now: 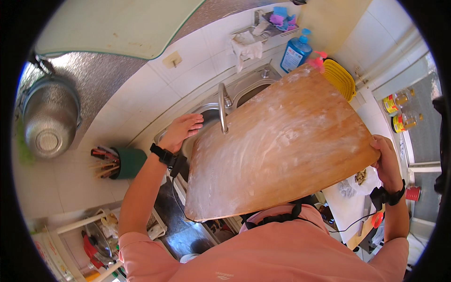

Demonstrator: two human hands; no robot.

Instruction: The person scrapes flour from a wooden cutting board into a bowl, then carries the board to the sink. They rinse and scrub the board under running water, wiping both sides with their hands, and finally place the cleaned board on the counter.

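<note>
A large wooden board (278, 148), streaked with white powder that looks like flour, is tilted over the double sink in front of me. My right hand (384, 157) grips its right corner, thumb on the upper face. My left hand (183, 130) is off the board, beyond its left edge and over the left sink basin (210, 115); its fingers are stretched out and hold nothing. Between that hand and the board rises a curved metal faucet (222, 102), its spout end in front of the board's upper left part. The board covers much of both basins.
Behind the sink are a blue pump bottle (296, 53), a yellow plastic basket (340, 79) and a wall rack with cloths (278, 21). A green utensil holder (130, 163) is at left. At right, a bag of brownish pieces (361, 177) lies near a white cutting board (347, 211).
</note>
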